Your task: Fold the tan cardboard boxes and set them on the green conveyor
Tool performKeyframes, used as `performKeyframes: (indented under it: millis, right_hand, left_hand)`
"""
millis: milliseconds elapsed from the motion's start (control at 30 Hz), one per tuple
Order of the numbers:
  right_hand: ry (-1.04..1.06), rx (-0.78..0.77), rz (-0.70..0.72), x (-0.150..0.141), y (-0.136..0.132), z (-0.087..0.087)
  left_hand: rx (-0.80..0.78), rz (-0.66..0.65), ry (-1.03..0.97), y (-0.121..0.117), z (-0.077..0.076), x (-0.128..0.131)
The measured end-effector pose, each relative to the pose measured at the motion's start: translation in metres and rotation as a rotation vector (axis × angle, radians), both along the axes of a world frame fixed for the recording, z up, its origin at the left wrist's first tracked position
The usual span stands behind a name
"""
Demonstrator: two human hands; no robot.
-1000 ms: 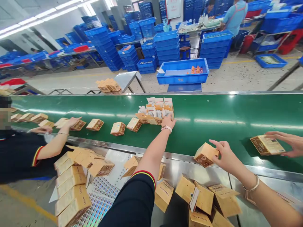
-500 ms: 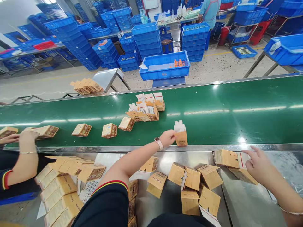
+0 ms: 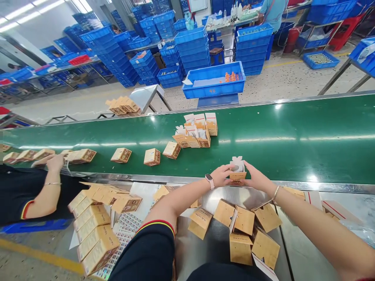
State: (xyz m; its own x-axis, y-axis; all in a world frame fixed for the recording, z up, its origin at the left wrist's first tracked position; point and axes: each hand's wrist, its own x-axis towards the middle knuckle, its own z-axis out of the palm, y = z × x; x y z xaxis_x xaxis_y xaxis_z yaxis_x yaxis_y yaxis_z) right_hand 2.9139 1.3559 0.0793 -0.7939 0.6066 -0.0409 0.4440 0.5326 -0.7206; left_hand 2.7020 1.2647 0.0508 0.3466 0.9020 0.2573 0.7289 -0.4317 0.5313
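Observation:
A small kraft carton [image 3: 238,176] with white flaps rising from its top stands at the front of the green conveyor belt [image 3: 278,132]. My left hand [image 3: 221,175], with a smartwatch on the wrist, presses its left side. My right hand [image 3: 254,176], with a bracelet above it, grips its right side. Farther along the belt stands a cluster of open cartons [image 3: 193,130], and closed cartons [image 3: 151,157] lie in a row to the left. A co-worker's hand [image 3: 54,163] rests among the cartons at the far left.
Flattened kraft cartons [image 3: 240,220] lie on the steel ledge [image 3: 211,199] below my arms. Stacked cartons [image 3: 93,234] and a holographic sheet [image 3: 124,230] sit to the left. Beyond the belt stand a blue crate [image 3: 213,80] and many stacked crates.
My right hand has moved from the flat cartons on the ledge up to the carton. The carton now stands slightly right of its earlier place, and the camera has turned a little.

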Motion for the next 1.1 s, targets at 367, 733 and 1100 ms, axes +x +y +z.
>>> performKeyframes:
  millis: [367,733,1100]
  right_hand:
    - [0.105,0.128,-0.268,0.024,0.02,0.019]
    - [-0.092,0.326,0.272,0.024,0.007,-0.002]
    - [0.252,0.072,0.067,-0.006,0.018,-0.028]
  left_hand:
    - [0.081,0.24,-0.203,-0.008,0.026,-0.029]
    - [-0.091,-0.158,0.308,0.005,-0.003,-0.031]
    - [-0.181,0.146,0.193,0.025,0.004,0.015]
